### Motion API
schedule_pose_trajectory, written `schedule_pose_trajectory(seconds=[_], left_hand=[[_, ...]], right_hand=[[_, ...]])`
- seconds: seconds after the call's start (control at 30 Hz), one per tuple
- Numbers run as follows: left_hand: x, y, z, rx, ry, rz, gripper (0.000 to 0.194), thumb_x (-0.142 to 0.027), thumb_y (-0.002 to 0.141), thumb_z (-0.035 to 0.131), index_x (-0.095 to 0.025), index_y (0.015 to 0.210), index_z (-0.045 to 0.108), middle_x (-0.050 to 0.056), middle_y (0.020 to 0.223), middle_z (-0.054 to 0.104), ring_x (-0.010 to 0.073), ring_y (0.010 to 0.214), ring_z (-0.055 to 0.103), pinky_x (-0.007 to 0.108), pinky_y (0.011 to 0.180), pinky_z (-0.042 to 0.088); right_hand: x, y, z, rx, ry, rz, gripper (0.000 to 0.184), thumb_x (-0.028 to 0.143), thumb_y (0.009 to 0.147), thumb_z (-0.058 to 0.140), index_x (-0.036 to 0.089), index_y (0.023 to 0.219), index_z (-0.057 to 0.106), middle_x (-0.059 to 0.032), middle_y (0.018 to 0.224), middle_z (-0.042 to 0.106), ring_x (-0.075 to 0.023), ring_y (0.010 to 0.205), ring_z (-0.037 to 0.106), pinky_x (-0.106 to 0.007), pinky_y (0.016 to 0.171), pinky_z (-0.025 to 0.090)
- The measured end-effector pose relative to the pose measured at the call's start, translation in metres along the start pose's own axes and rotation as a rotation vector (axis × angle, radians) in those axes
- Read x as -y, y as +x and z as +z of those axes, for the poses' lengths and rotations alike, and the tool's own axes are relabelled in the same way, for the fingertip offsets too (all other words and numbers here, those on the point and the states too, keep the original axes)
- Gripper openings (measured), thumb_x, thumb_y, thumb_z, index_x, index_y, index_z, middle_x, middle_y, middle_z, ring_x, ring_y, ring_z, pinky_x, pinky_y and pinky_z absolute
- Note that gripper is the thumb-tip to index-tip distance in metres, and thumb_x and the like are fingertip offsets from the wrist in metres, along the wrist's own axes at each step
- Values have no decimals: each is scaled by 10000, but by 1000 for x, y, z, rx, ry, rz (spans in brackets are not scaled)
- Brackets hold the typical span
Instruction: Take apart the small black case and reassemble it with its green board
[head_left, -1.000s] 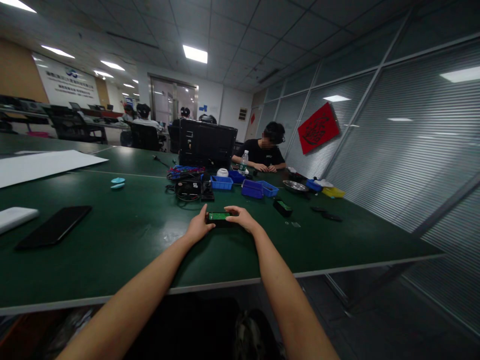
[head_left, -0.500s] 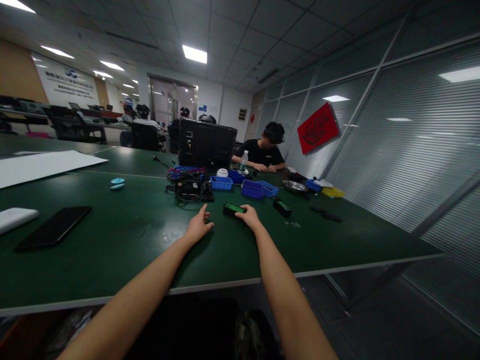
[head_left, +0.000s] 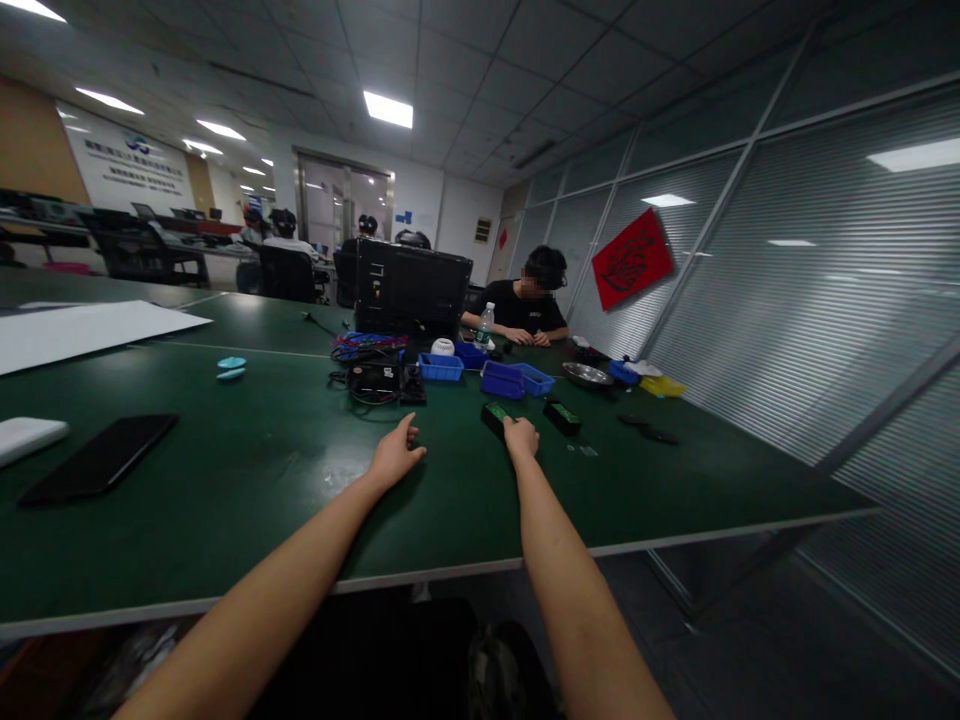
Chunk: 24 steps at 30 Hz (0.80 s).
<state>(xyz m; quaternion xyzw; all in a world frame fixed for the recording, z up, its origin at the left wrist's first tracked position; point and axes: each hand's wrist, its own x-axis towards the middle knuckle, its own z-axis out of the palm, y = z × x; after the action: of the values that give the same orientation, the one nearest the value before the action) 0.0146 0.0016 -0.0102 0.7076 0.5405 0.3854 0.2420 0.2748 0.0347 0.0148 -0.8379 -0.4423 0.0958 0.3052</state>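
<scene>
A black box-shaped case with a green circuit board in its top (head_left: 495, 412) is gripped at its near right end by my right hand (head_left: 521, 437). To its right lies a second, similar black case with a green board (head_left: 562, 416). My left hand (head_left: 397, 453) rests low over the green table (head_left: 285, 540), fingers apart and holding nothing. Small clear pieces (head_left: 588, 451) lie on the table just right of my right hand.
Behind the hands stand blue bins (head_left: 441, 367), a black adapter with cables (head_left: 373, 380), a baseball (head_left: 443, 346) and a monitor (head_left: 412, 290). A metal bowl (head_left: 587, 374) sits at right. A black tablet-like slab (head_left: 101, 457) lies left. Another person (head_left: 525, 305) sits across the table.
My right hand has moved right with the black case, which is now turned and closer to the second case. My left hand stays nearly in place.
</scene>
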Motion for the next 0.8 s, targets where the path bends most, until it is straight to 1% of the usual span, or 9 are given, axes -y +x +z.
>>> schedule_pose_trajectory(seconds=[0.13, 0.27, 0.43, 0.5, 0.6, 0.67, 0.73, 0.8], left_hand=[[-1, 0, 0, 7, 1, -13, 704, -226, 665, 614, -202, 1305, 321, 56, 1089, 597, 152, 946, 574, 260, 823, 452], [-2, -1, -1, 20, 2, -11, 693, -229, 674, 606, -202, 1306, 323, 55, 1105, 586, 154, 961, 565, 263, 840, 445], [-4, -2, -2, 26, 10, -11, 667, -226, 678, 603, -200, 1293, 347, 55, 1102, 586, 155, 955, 566, 266, 840, 447], [-3, -2, -2, 24, 11, -5, 655, -222, 678, 603, -196, 1285, 358, 55, 1095, 590, 152, 949, 568, 262, 837, 448], [-2, -2, -2, 19, 22, 13, 638, -223, 675, 602, -186, 1271, 378, 59, 1082, 597, 150, 937, 572, 258, 828, 449], [-2, -2, -2, 18, 37, 16, 626, -230, 674, 602, -191, 1261, 391, 56, 1075, 602, 151, 930, 575, 261, 824, 450], [-3, -2, -2, 20, 45, 17, 615, -234, 675, 599, -191, 1255, 399, 56, 1071, 603, 153, 929, 576, 262, 820, 451], [-3, -2, -2, 22, 44, 23, 612, -236, 678, 594, -180, 1256, 401, 61, 1071, 603, 154, 937, 573, 259, 821, 451]], right_hand=[[1, -1, 0, 3, 6, -6, 447, 425, 779, 419, 152, 1104, 560, -148, 1113, 556, -288, 1043, 504, -373, 837, 397], [2, -1, 0, 6, 55, -49, 431, 413, 750, 465, 149, 1082, 541, -153, 1079, 565, -274, 979, 542, -368, 789, 417], [6, -7, 5, 12, 97, -119, 376, 380, 713, 516, 176, 1028, 498, -107, 994, 596, -234, 897, 574, -313, 712, 427], [10, -13, 7, 27, 67, -155, 386, 363, 699, 535, 189, 1037, 470, -88, 988, 598, -223, 887, 575, -302, 701, 424], [17, -24, 10, 38, -49, -242, 428, 317, 678, 565, 198, 1072, 445, -82, 1007, 591, -228, 909, 566, -312, 719, 420], [21, -30, 10, 34, -119, -286, 477, 313, 670, 579, 189, 1109, 438, -99, 1039, 578, -244, 950, 549, -329, 748, 415], [23, -33, 10, 37, -146, -289, 520, 352, 681, 574, 170, 1147, 430, -126, 1073, 562, -259, 986, 532, -345, 773, 411], [23, -33, 9, 51, -149, -279, 525, 393, 701, 551, 152, 1154, 438, -149, 1089, 553, -269, 1004, 524, -358, 781, 411]])
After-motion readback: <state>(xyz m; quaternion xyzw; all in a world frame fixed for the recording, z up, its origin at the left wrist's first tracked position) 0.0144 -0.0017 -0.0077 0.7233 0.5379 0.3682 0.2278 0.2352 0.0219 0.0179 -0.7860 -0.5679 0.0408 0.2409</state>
